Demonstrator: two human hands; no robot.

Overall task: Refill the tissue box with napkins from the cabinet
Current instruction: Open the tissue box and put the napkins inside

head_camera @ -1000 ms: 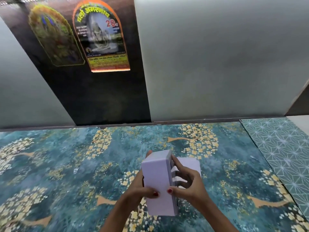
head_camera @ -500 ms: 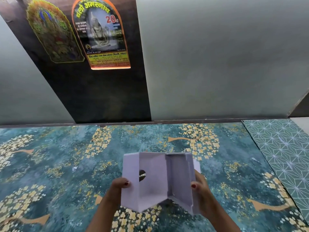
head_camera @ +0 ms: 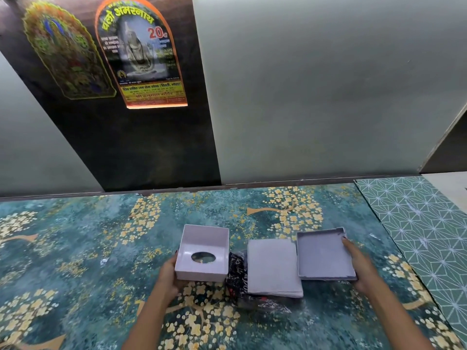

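The white tissue box is apart in two pieces. Its deep cover (head_camera: 203, 252), upside down with the oval slot at the bottom, rests on the patterned surface, held at its left side by my left hand (head_camera: 168, 275). The shallow base tray (head_camera: 324, 253) is gripped along its right edge by my right hand (head_camera: 361, 266). Between the two pieces lies a flat stack of white napkins (head_camera: 273, 267) on a crumpled dark plastic wrapper (head_camera: 236, 276).
The surface is a teal counter cover with gold flower print (head_camera: 88, 248). A green geometric-pattern mat (head_camera: 424, 223) lies at the right. Frosted panels and a dark panel with two arched stickers (head_camera: 141, 54) stand close behind.
The closed box was pulled open into cover and base, and my hands have moved apart, setting the cover down left and the base right. The napkin stack is now uncovered between them.
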